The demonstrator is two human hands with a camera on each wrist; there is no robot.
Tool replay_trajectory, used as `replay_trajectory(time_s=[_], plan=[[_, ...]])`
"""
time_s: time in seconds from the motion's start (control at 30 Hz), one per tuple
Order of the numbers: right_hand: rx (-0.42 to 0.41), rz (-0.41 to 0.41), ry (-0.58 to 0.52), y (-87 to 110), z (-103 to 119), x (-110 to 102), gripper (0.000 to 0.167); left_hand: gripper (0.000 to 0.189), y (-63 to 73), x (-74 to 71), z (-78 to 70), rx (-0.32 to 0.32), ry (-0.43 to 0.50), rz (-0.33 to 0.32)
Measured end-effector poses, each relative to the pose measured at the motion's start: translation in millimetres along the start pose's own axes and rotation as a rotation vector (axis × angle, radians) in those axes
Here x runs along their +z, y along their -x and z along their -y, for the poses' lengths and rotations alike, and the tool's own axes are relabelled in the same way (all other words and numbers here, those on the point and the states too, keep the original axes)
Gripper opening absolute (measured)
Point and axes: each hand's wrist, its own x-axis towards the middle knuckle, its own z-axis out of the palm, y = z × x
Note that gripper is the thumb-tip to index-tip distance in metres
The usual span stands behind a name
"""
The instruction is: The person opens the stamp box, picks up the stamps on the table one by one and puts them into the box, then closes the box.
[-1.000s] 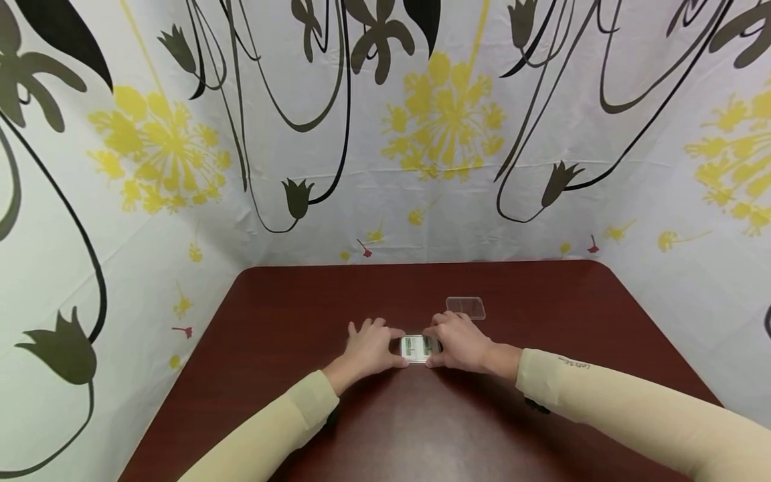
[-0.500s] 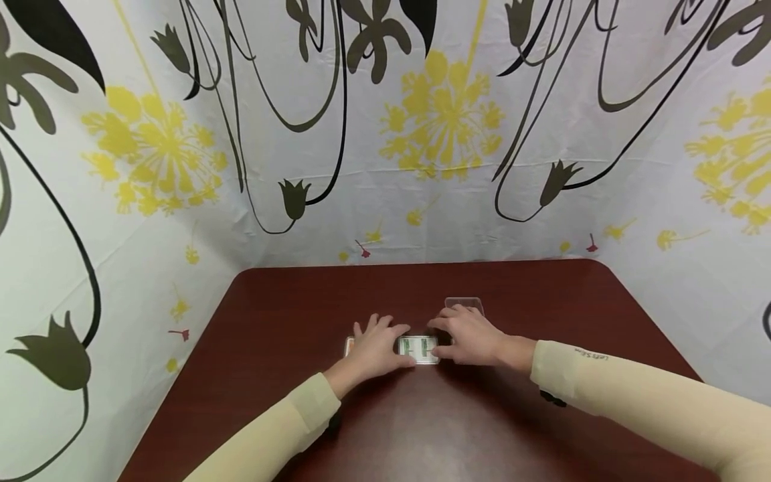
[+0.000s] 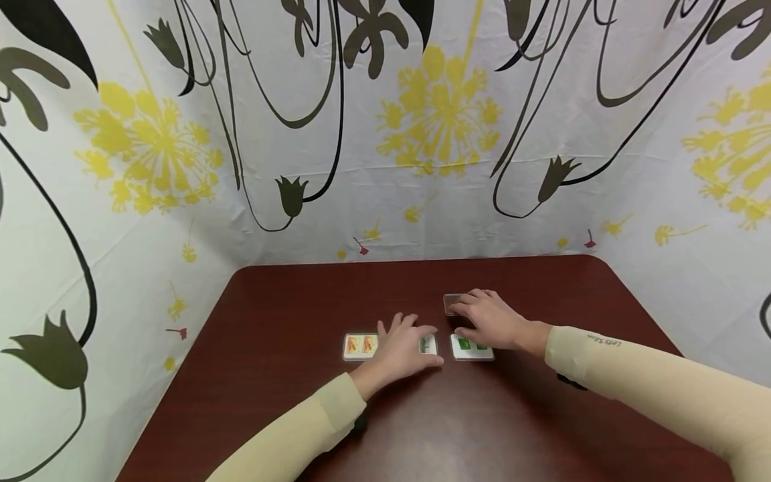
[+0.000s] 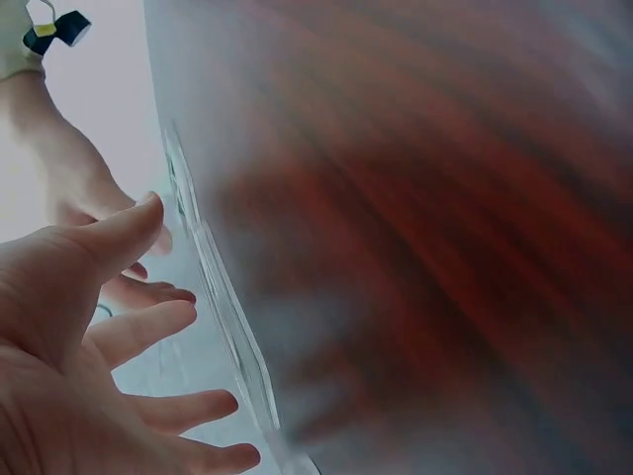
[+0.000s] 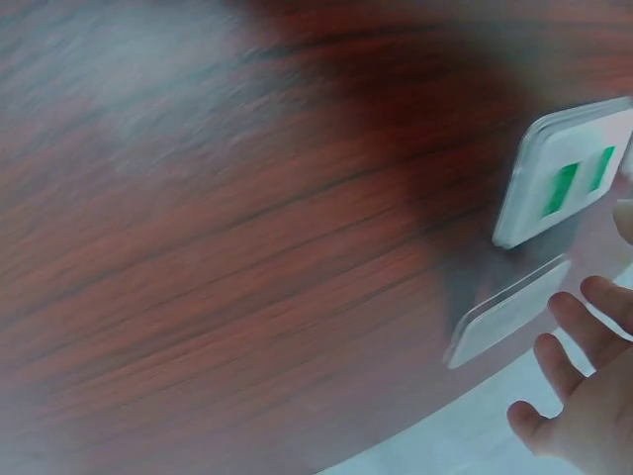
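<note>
Three flat clear-edged cases lie in a row on the table. The left case has orange pictures (image 3: 360,347); the middle case (image 3: 428,345) shows green and is partly covered by my left hand (image 3: 400,348). That hand reaches over it with fingers spread and thumb apart, holding nothing. The right case, with green pictures (image 3: 472,349), sits below my right hand (image 3: 490,320), whose thumb overlaps its far edge. A transparent case (image 3: 452,304) lies behind, partly hidden by my right fingers. In the right wrist view, the right hand (image 5: 593,396) has its fingers extended beside the transparent case (image 5: 509,312).
The dark red-brown table (image 3: 301,294) has rounded far corners. A white cloth (image 3: 434,214) printed with flowers and tulips hangs behind and at both sides.
Earlier both hands held the sides of one white case. They have drawn apart; both have shifted rightward, the right one also farther back. The orange-picture and right green-picture cases have come into view.
</note>
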Motion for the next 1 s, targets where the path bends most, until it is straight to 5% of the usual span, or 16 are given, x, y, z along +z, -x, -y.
replay_trajectory(time_s=[0.47, 1.0], plan=[[0.032, -0.001, 0.105, -1.1, -34.5, 10.4, 0.054, 0.063, -15.4, 4.4, -30.2, 0.017, -0.106, 0.041], [0.086, 0.058, 0.048, -4.6, -53.2, 18.1, 0.064, 0.063, -23.8, 8.8, -34.8, -0.018, -0.157, 0.081]])
